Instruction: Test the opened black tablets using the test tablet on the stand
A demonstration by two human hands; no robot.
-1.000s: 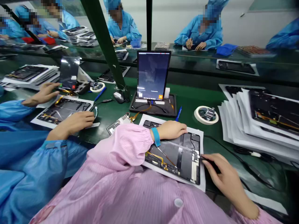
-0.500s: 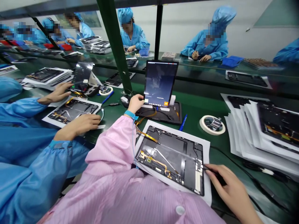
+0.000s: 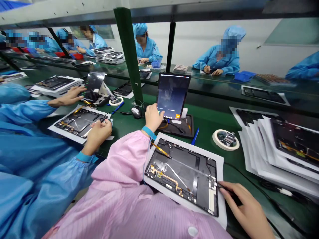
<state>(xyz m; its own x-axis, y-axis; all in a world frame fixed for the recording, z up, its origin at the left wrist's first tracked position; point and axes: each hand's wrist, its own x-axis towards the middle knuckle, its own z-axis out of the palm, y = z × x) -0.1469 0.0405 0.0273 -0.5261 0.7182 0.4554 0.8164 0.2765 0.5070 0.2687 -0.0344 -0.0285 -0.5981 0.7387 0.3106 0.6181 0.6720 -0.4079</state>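
A lit tablet screen leans upright on a black stand. My left hand is at its lower left corner, fingers apart and holding nothing; whether a fingertip touches the glass I cannot tell. In front of me an opened tablet housing, with flat ribbon cables and small boards, lies on a white sheet. My right hand is at the housing's right edge, its thumb and fingers closed on a dark cable plug that is mostly hidden.
Right of the housing are a roll of tape and a stack of housings between white sheets. A blue pen and a mouse lie nearby. At left a co-worker's hand is over another housing. A green post rises behind.
My left hand has shifted from the screen's left edge to over its lower left corner, fingers now forward. My right hand stays at the housing. The co-worker's near hand has lifted and closed its fingers.
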